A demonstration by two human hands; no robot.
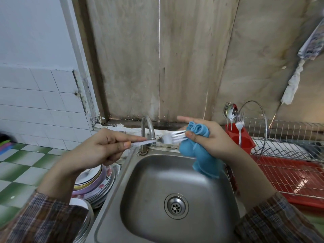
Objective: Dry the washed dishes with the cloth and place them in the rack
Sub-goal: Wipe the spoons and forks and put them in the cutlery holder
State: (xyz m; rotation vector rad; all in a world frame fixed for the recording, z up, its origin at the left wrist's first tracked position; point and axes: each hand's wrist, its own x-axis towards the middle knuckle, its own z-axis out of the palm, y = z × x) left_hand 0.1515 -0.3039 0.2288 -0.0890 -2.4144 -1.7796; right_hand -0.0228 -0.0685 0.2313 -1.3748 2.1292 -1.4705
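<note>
Nearest, at 7 and 5 o'clock: plaid sleeves on both forearms. At 6 o'clock, a steel sink (149, 181) with a round drain (176, 206) in its floor. At 8 o'clock, just beside the sink's left rim, a stack of plates (98, 181), some flowered, on a green-and-white checked counter.

Above the basin, near the centre: grips the handle of a metal fork (166, 138) in the left hand (98, 148), pinched between thumb and curled fingers, tines toward 3 o'clock. Holds a blue cloth (198, 155) bunched in the right hand (215, 137), with the thumb pressing the tines against it, index finger stretched out, loose end hanging over the sink's right rim. Fork blurred, touching neither sink nor rack.

Behind the fork, at 12 o'clock, a curved tap (148, 127) on the back rim.

Farther, at 3 o'clock, a wire rack (289, 130) over a red tray (289, 176). At its left end, a red cutlery holder (245, 137) with a spoon (231, 109), metal forks and a white plastic fork (239, 125) standing upright. Just behind the holder, a glass lid (254, 113) on edge.

Farthest, bare wooden boards.
</note>
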